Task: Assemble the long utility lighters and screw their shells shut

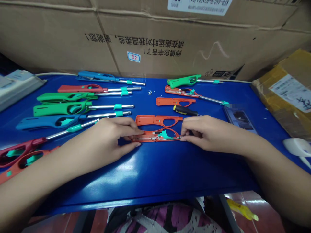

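On glossy blue table [155, 181], cardboard box [150, 26] behind: left fingers [130, 130], right fingers [193, 139] gripping orange shell [148, 134] by ends.

light: decent, kinda flat, source out of shot | glare: milky blotch on the blue tabletop [175, 178] near its front edge, left of middle | blur: orange shell [148, 134] detail mushy | edges: taped box [289, 92] by right edge stretched, smeary
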Tool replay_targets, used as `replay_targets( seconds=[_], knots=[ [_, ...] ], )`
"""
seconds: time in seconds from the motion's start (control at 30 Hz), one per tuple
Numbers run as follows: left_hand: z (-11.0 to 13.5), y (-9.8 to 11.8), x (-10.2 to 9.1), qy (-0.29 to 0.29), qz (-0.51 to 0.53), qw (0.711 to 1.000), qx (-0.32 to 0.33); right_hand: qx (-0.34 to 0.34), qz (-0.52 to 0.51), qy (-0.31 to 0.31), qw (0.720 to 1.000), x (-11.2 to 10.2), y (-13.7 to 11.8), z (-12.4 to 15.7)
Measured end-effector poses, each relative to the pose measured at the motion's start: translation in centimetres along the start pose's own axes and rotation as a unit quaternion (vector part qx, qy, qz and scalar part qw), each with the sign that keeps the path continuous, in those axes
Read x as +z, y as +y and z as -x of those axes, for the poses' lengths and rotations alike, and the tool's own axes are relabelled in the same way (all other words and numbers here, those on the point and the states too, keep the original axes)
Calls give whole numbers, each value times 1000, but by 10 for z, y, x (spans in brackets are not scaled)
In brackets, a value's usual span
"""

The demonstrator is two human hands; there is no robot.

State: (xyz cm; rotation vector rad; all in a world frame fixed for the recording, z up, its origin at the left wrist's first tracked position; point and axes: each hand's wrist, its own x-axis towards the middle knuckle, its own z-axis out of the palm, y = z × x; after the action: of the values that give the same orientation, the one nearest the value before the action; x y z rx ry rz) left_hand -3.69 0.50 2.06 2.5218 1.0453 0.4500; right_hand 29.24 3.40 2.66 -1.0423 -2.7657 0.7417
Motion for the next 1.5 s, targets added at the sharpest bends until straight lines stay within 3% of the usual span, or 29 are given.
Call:
replay_targets(
  seconds=[0.23,0.6,1.1,1.5],
  knots=[
    [-1,7,9,28,26,999,-17,0,2,2,1000,0,-1,-1],
    [-4,5,16,28,123,986,-110,7,3,4,1000,0,-1,-1],
    [-2,5,17,54,36,997,-36,11,-1,-2,1000,0,0,0],
    [1,3,18,48,-2,998,-30,-16,-31,18,999,1,4,-1]
  ],
)
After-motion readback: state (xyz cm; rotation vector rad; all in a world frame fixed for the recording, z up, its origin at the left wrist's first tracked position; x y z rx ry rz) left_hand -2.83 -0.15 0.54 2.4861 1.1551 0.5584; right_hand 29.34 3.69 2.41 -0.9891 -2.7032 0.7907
